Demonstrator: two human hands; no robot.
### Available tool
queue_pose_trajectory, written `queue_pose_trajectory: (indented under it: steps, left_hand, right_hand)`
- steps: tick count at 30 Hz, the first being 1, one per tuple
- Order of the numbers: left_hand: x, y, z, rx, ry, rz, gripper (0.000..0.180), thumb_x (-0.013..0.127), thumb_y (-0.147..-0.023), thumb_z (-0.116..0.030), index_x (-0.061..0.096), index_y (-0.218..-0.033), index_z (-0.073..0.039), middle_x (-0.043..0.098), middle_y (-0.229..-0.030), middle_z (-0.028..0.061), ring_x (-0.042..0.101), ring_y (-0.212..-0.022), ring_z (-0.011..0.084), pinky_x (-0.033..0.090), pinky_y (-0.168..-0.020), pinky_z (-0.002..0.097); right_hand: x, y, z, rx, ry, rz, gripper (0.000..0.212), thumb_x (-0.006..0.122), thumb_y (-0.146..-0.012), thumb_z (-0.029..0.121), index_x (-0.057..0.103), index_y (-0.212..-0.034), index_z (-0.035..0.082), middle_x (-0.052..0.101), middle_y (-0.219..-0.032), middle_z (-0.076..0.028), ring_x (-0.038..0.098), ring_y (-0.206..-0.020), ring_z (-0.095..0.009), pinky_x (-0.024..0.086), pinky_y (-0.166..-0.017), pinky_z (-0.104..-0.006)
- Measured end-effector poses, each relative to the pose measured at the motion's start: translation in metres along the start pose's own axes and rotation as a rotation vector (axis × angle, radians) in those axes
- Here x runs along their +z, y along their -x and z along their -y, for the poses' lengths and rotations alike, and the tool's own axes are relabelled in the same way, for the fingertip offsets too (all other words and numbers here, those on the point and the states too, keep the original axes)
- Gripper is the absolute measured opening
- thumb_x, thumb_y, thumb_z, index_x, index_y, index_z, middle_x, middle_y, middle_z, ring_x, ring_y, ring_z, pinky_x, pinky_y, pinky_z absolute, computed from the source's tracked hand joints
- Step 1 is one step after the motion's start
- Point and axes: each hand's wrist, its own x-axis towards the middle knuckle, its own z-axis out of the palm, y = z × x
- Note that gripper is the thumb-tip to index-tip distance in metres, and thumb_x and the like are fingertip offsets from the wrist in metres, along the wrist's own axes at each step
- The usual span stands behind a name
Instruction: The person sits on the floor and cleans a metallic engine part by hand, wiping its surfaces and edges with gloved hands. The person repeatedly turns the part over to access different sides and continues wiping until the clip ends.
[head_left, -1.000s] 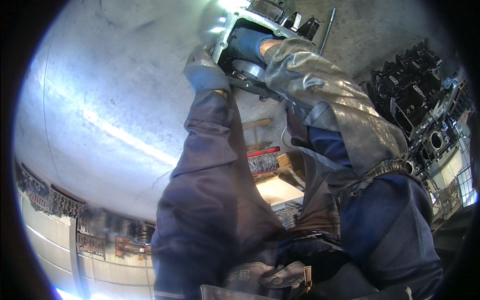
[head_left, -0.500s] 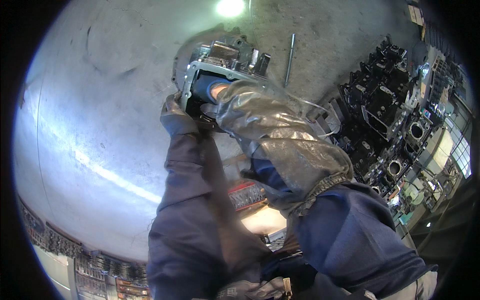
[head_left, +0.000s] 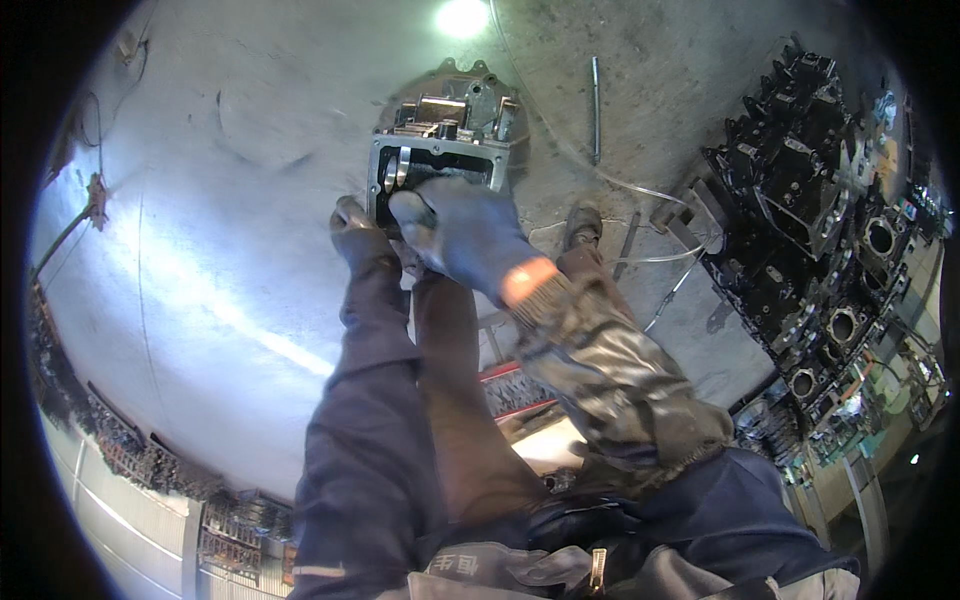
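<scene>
Concrete floor [head_left: 270,100] | left grip [head_left: 355,232] beside metal housing [head_left: 478,151] | right grip [head_left: 462,235] at its opening [head_left: 450,166] | both closures: cannot tell

On the grey cloth [head_left: 530,568] at your waist, you have a short row of pale characters [head_left: 466,565]. They stand side by side just under its upper edge, nearer its left corner and left of the zip [head_left: 598,570]. The strokes look small, faint and slightly blurred.
</scene>
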Motion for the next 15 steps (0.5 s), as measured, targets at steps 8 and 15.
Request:
queue_pose_trajectory:
  steps: [8, 15]
  left_hand:
    - [0.033, 0.147, -0.025, 0.983, -0.611, 0.140, 0.050, 0.076, -0.090, -0.028, 0.063, -0.130, -0.001, 0.069, -0.122, 0.0204, 0.069, -0.110, 0.0372, 0.051, -0.103, 0.0483]
    - [0.081, 0.142, -0.009, 0.985, -0.918, -0.077, 0.045, 0.084, -0.081, -0.037, 0.069, -0.110, -0.005, 0.068, -0.084, 0.0160, 0.069, -0.078, 0.0357, 0.055, -0.092, 0.0523]
  right_hand:
    - [-0.036, 0.085, -0.129, 0.254, -0.937, 0.027, 0.031, 0.075, -0.096, 0.020, 0.066, -0.120, 0.002, 0.073, -0.108, -0.010, 0.071, -0.092, -0.017, 0.057, -0.082, -0.0306]
    - [-0.006, 0.089, -0.202, 0.327, -1.182, -0.010, 0.036, 0.071, -0.101, 0.016, 0.060, -0.128, -0.004, 0.071, -0.114, -0.009, 0.069, -0.102, -0.017, 0.055, -0.091, -0.0269]
